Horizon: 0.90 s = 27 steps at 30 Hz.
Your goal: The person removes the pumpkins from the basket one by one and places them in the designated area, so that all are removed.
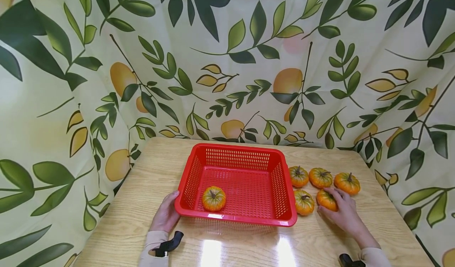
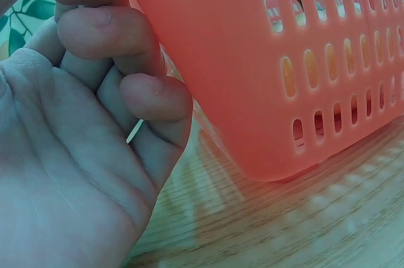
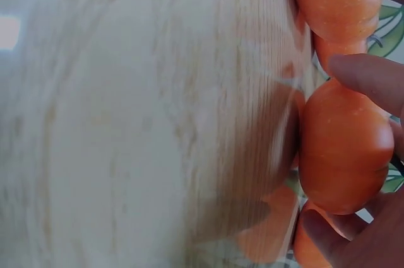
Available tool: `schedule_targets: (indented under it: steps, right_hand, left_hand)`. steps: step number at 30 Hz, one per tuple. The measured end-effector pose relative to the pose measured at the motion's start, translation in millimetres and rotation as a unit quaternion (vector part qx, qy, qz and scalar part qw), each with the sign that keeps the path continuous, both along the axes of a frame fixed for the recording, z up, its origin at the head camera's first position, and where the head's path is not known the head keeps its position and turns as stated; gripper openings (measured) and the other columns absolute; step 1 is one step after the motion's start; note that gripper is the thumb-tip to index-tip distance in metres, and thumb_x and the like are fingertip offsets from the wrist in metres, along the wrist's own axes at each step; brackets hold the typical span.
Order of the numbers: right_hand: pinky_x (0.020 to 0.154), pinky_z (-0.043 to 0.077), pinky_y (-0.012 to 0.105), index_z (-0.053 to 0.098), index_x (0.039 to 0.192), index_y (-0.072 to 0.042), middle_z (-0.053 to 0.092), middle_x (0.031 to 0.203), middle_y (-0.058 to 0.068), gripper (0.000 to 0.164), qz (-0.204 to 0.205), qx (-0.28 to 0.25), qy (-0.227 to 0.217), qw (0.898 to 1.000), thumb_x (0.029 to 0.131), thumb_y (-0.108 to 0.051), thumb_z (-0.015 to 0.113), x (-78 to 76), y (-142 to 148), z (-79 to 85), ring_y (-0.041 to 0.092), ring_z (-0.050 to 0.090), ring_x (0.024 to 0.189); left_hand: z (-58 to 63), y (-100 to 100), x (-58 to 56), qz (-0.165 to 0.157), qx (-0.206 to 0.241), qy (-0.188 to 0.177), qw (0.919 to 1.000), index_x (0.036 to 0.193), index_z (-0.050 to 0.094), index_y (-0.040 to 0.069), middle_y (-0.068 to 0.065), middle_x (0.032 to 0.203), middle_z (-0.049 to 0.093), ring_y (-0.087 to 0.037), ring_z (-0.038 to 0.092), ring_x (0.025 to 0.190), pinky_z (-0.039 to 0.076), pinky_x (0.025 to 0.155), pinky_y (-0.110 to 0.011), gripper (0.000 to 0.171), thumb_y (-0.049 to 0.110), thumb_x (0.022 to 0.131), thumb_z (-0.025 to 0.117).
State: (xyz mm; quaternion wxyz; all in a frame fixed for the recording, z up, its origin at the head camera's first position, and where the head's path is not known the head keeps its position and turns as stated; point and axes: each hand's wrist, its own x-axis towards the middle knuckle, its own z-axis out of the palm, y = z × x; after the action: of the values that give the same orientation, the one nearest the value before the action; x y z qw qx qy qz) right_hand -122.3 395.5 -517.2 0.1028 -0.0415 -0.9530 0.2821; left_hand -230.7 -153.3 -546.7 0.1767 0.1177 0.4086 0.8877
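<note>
A red plastic basket point(image 1: 236, 219) with slotted walls stands on the table, one small orange pumpkin point(image 1: 214, 199) inside at its front left. At the basket's left front corner, my left hand point(image 1: 166, 213) holds the edge; the left wrist view shows its curled fingers point(image 2: 154, 94) against the basket's outer wall point(image 2: 221, 79). My right hand point(image 1: 343, 211) grips another small pumpkin point(image 1: 326, 201) right of the basket, thumb on one side and fingers on the other. In the right wrist view this pumpkin point(image 3: 346, 148) sits between the digits, low over the table.
Several more pumpkins cluster beside the basket's right wall: one in front point(image 1: 303, 203), two behind point(image 1: 298, 176) and one at the far right point(image 1: 347, 184). The wooden table point(image 1: 117, 227) meets a leaf-patterned cloth point(image 1: 227, 81) at the back and sides.
</note>
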Motion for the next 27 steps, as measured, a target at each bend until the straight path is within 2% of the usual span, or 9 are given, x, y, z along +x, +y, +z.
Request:
schedule_targets:
  steps: [4, 12, 17, 23, 27]
  right_hand:
    - [0.094, 0.023, 0.067, 0.05, 0.135, 0.002, 0.03, 0.141, 0.046, 0.065, 0.004, 0.007, 0.022, 1.0, 0.082, -0.015, 0.082, 0.8, -1, -0.3, 0.064, 0.025, 0.125]
    - [0.095, 0.024, 0.072, 0.049, 0.138, 0.001, 0.031, 0.141, 0.045, 0.068, -0.001, -0.004, 0.017, 1.0, 0.082, -0.017, 0.082, 1.7, -1, 8.4, 0.063, 0.025, 0.126]
    - [0.094, 0.025, 0.073, 0.046, 0.141, 0.002, 0.028, 0.143, 0.045, 0.069, -0.003, -0.008, 0.014, 1.0, 0.085, -0.02, 0.08, -2.0, -2, 22.2, 0.064, 0.022, 0.128]
    - [0.096, 0.021, 0.075, 0.047, 0.14, 0.006, 0.032, 0.141, 0.045, 0.068, 0.013, -0.011, 0.058, 0.998, 0.085, -0.016, 0.08, -6.1, -7, 37.4, 0.063, 0.024, 0.128]
    - [0.096, 0.026, 0.074, 0.046, 0.141, 0.005, 0.035, 0.144, 0.041, 0.063, 0.016, -0.018, 0.067, 0.997, 0.09, -0.02, 0.075, -11.1, -14, 52.1, 0.059, 0.028, 0.13]
  left_hand:
    - [-0.1, 0, 0.1, -0.005, 0.01, 0.003, 0.9999, 0.108, 0.076, 0.019, 0.005, 0.109, 0.077, -0.007, 0.069, 0.103, 0.055, 0.094, -0.025, 0.036, 0.015, 0.106, 0.041]
    - [0.1, 0, 0.2, -0.004, 0.011, 0.002, 0.9999, 0.108, 0.076, 0.019, 0.006, 0.109, 0.077, -0.007, 0.069, 0.102, 0.055, 0.094, -0.025, 0.035, 0.015, 0.106, 0.042]
    - [0.1, 0, -0.1, 0.002, 0.006, -0.004, 1.0, 0.107, 0.076, 0.02, 0.006, 0.109, 0.076, -0.007, 0.069, 0.103, 0.055, 0.095, -0.025, 0.035, 0.015, 0.106, 0.042]
    - [-1.2, 0, -0.6, 0.0, 0.009, -0.001, 1.0, 0.107, 0.077, 0.02, 0.006, 0.108, 0.077, -0.007, 0.069, 0.102, 0.055, 0.094, -0.025, 0.036, 0.015, 0.106, 0.042]
    - [-1.6, 0, 0.2, 0.002, 0.009, -0.003, 1.0, 0.107, 0.077, 0.02, 0.006, 0.109, 0.077, -0.007, 0.069, 0.102, 0.055, 0.094, -0.024, 0.036, 0.015, 0.106, 0.041]
